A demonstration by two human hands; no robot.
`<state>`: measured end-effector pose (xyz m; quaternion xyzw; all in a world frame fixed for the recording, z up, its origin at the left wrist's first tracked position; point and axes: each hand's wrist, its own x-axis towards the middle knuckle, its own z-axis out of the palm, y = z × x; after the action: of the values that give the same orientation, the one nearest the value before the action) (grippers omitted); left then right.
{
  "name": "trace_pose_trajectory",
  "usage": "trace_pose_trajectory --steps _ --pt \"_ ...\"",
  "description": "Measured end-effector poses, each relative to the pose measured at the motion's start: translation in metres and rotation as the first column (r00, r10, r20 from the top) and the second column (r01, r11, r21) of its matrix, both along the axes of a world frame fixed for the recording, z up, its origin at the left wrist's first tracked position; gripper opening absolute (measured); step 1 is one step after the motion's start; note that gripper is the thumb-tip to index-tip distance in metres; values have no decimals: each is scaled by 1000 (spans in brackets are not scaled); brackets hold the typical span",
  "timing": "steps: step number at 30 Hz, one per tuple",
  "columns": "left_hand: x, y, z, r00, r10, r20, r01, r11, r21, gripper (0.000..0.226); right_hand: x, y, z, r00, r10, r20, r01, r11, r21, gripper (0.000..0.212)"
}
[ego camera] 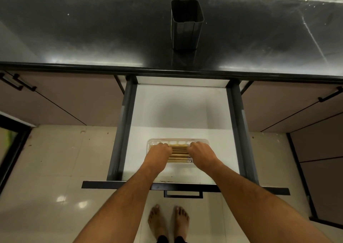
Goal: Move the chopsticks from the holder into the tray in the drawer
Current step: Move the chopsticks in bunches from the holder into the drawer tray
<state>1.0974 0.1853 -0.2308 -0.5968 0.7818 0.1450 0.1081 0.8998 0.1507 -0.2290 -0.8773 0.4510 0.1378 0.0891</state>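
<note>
Below, the chopsticks (179,153) are laid side by side in the clear tray (178,142) within the open drawer (128,113). Their ends are grasped by the left hand (160,151) and right hand (199,150), fingers curled. The dark holder (186,24) is stood on the table (74,29).
</note>
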Motion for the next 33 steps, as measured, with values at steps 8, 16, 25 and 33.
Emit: trace_pose_trajectory --steps 8,16,25,33 --pt "10 3 6 967 116 -229 -173 953 -247 22 -8 2 11 936 -219 275 253 963 -94 8" --pt "13 -3 18 373 749 -548 -883 467 39 36 -20 -5 11 337 -812 476 848 482 222 33" --pt "11 -5 8 111 885 -453 -901 281 329 36 -18 -4 -1 158 -929 336 826 310 470 45" --pt "19 -4 4 44 882 -469 -880 256 399 33 -19 -6 0 110 -936 334 835 269 480 45"
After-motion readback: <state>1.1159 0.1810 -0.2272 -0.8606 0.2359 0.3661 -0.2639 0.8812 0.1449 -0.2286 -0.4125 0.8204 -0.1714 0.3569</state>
